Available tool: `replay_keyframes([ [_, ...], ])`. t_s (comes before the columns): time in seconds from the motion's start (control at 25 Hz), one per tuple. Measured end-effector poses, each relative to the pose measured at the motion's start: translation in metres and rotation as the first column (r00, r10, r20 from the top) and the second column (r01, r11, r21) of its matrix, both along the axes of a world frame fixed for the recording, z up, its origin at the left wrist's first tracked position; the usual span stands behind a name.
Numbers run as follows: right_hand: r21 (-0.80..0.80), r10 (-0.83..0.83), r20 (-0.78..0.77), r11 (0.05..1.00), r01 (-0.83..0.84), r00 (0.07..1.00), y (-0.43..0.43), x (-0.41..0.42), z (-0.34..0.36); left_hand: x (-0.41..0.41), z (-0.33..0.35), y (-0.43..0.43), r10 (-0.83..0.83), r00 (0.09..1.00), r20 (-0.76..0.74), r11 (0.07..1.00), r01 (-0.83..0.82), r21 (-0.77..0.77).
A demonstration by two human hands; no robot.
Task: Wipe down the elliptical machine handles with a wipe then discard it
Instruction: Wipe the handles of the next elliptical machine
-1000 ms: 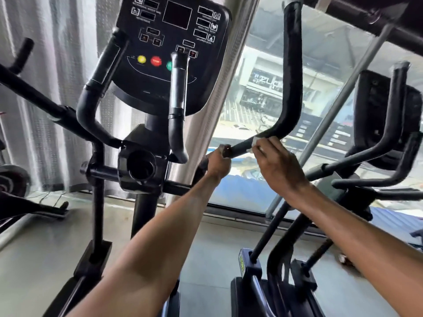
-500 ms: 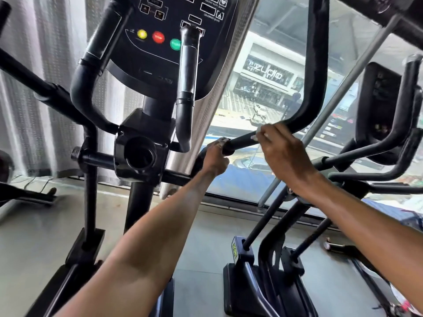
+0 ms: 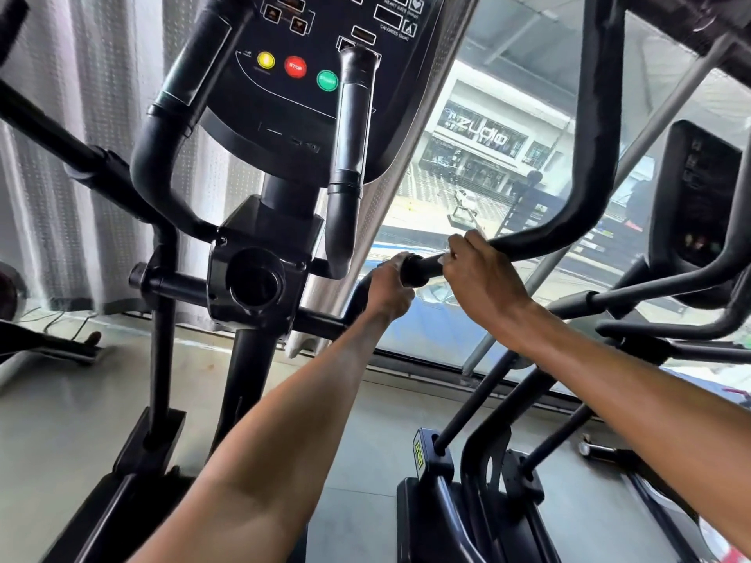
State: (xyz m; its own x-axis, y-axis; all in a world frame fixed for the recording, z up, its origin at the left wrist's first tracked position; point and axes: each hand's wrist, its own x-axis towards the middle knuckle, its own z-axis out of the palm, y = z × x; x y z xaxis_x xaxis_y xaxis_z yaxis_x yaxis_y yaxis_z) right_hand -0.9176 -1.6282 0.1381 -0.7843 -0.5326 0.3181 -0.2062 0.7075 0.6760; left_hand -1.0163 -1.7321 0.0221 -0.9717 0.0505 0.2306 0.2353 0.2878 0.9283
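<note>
The elliptical's right moving handle [image 3: 422, 271] is a black bar that curves up toward the top right. My left hand [image 3: 390, 292] is closed around its lower end, close to the pivot joint. Just up the bar, my right hand [image 3: 485, 284] wraps over the handle with a white wipe [image 3: 446, 258] pressed beneath the fingers; only a sliver of the wipe shows at the thumb side. A short stretch of bare handle separates the two hands. The rest of the wipe is hidden under my palm.
The console [image 3: 325, 54] with yellow, red and green buttons hangs above at centre. Two fixed black grips [image 3: 347, 168] [image 3: 162, 152] rise in front of it. A second elliptical [image 3: 699, 197] stands at the right. A window [image 3: 479, 164] and a grey curtain [image 3: 81, 115] lie beyond.
The view has dipped and moved closer, so the console sits higher in frame. Both hands stay on the same handle; my right hand has shifted slightly along the bar.
</note>
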Motion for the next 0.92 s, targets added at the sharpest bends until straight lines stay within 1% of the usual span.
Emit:
replay_keyframes([
  [0.2, -0.01, -0.039, 0.031, 0.999, 0.04, 0.999, -0.013, -0.016, -0.008, -0.01, -0.001, 0.0, -0.005, 0.999, 0.049, 1.0, 0.004, 0.025],
  [0.32, -0.037, -0.086, 0.086, 0.995, 0.089, 0.993, -0.024, -0.026, -0.015, -0.017, -0.008, -0.003, -0.048, 0.999, 0.025, 0.997, 0.046, 0.057],
  [0.44, -0.045, -0.109, 0.122, 0.992, 0.115, 0.987, -0.033, -0.043, -0.028, -0.03, -0.024, -0.012, -0.088, 0.995, 0.045, 0.991, 0.083, 0.107],
  [0.52, -0.022, -0.136, 0.136, 0.99, 0.14, 0.981, -0.04, -0.054, -0.036, -0.03, -0.029, -0.019, -0.109, 0.993, 0.05, 0.985, 0.101, 0.142],
  [0.6, 0.023, -0.149, 0.155, 0.989, 0.147, 0.977, -0.044, -0.059, -0.046, -0.025, -0.027, -0.022, -0.102, 0.995, 0.009, 0.99, 0.101, 0.094],
  [0.64, 0.041, -0.145, 0.172, 0.989, 0.14, 0.974, -0.045, -0.06, -0.049, -0.024, -0.026, -0.021, -0.098, 0.995, -0.035, 0.992, 0.1, 0.081],
  [0.72, 0.071, -0.121, 0.21, 0.992, 0.108, 0.97, -0.045, -0.057, -0.042, -0.022, -0.027, -0.02, -0.105, 0.993, -0.048, 0.991, 0.109, 0.078],
  [0.8, 0.088, -0.11, 0.19, 0.992, 0.095, 0.976, -0.044, -0.05, -0.026, -0.022, -0.028, -0.019, -0.133, 0.99, -0.038, 0.986, 0.136, 0.092],
  [0.92, -0.039, -0.157, 0.125, 0.986, 0.163, 0.98, -0.038, -0.043, -0.005, -0.029, -0.036, -0.018, -0.119, 0.992, -0.039, 0.991, 0.121, 0.056],
])
